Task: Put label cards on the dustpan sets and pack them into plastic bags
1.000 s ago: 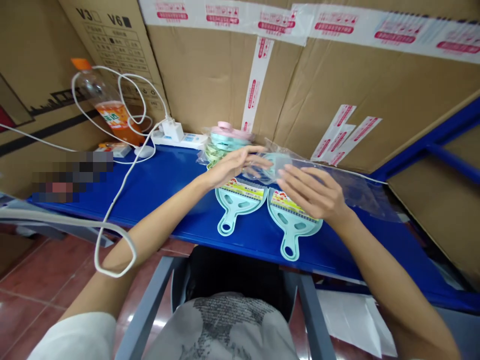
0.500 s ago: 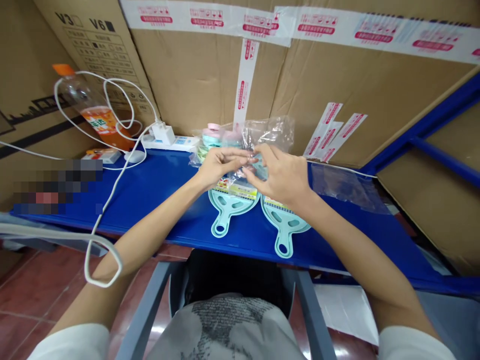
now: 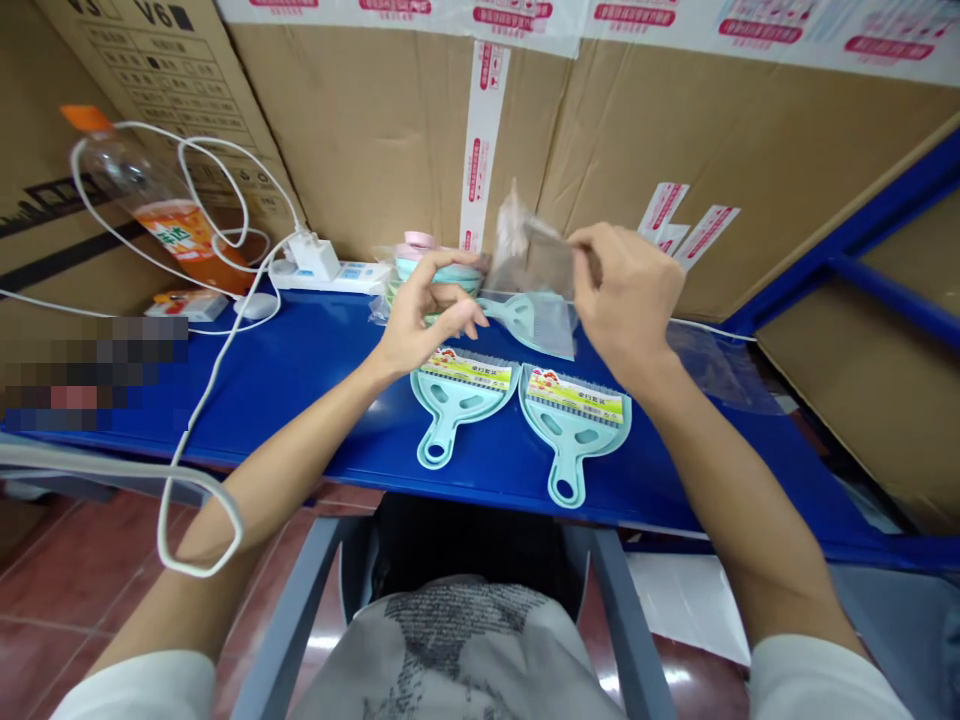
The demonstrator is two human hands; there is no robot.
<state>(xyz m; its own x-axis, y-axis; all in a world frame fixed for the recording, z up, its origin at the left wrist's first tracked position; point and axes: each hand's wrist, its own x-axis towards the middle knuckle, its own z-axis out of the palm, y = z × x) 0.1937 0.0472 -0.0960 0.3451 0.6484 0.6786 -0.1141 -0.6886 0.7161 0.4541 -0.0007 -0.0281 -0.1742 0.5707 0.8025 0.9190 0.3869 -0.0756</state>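
Observation:
A clear plastic bag [image 3: 536,245], blurred by motion, hangs from the pinched fingers of my right hand [image 3: 626,295]. My left hand [image 3: 431,315] has its fingers apart and curved, with nothing in them, above the table's middle. Below the hands lie two light-blue dustpan-and-brush sets, one on the left [image 3: 454,408] and one on the right [image 3: 574,430], each with a yellow label across its bristles. Behind them, a light-blue brush [image 3: 517,318] lies with its bristles to the right. Pink and blue round items [image 3: 420,260] in clear wrap sit behind my left hand.
On the blue table [image 3: 315,375], a white power strip [image 3: 364,277] with a plugged-in charger [image 3: 315,257] stands at the back. An orange drink bottle [image 3: 176,235] and looping white cable [image 3: 206,420] are at left. Cardboard [image 3: 360,130] walls the back. Another plastic bag [image 3: 731,370] lies at right.
My hands have moved apart. The right one has carried the plastic bag up and to the right, uncovering the labels and the brush behind. The left hand has let go of the bag.

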